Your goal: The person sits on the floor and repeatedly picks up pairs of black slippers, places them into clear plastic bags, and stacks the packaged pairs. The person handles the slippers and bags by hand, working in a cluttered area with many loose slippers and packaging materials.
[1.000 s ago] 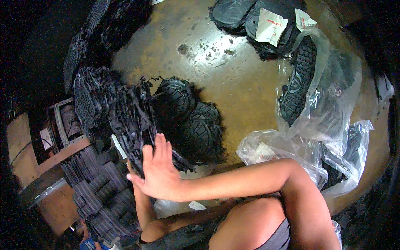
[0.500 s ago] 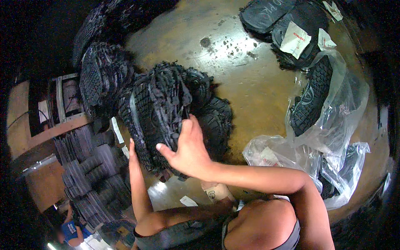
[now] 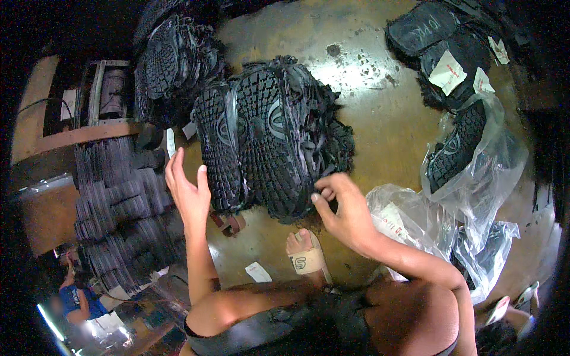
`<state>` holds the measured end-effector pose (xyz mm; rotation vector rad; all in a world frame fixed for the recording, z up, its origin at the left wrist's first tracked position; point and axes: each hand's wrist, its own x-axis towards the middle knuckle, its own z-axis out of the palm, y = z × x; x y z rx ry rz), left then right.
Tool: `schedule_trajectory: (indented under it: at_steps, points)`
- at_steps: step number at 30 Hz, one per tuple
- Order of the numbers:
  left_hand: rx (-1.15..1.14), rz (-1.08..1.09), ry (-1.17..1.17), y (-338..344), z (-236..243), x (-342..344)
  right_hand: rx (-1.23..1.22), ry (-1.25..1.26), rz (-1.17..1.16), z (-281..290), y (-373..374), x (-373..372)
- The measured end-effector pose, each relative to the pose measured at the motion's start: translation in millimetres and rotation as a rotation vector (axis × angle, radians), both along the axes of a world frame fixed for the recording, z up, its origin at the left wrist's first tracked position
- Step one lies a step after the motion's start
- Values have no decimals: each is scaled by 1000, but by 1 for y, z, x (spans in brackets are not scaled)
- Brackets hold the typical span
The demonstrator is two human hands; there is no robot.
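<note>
A thick bundle of black rubber shoe soles [image 3: 261,142] stands on the floor before me, treads and oval emblems showing. Ragged strips of rubber fringe its right side. My left hand [image 3: 189,188] is raised at the bundle's lower left, open with fingers and thumb apart and nothing in it. At the lower right edge, my right hand [image 3: 347,215] has loosely curled fingers, with a gap between thumb and fingertips. Its thumb tip is close to the ragged rubber; whether it touches cannot be made out. I see nothing held in it.
Another sole pile [image 3: 169,65] stands at the far left, above stacked dark sheets [image 3: 122,207]. Clear plastic bags [image 3: 493,157] with soles lie right; papers [image 3: 446,72] lie on dark soles behind. My sandalled foot [image 3: 306,255] is near the bundle. A person in blue [image 3: 83,302] is lower left.
The bundle has turned so that broad treads face me instead of the ragged edges. My right hand has moved off its front to its lower right; my left hand has opened beside it.
</note>
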<state>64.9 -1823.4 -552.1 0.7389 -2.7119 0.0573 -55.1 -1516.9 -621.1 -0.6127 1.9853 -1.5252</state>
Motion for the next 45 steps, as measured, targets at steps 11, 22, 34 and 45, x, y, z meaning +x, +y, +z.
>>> schedule_trajectory:
  at_steps: [11, 22, 34, 45]
  points:
    - [474, -355, -149, 135, -2, -18, -31, 261, 167, 27, 1, 10]
    - [729, -306, -167, 118, 4, -18, -147, 172, 173, 26, -4, 18]
    - [501, -315, -71, 138, 4, -19, -462, -652, -2, 2, -14, 21]
    - [523, -296, -69, 133, 7, -21, -424, -670, -23, -7, -20, 20]
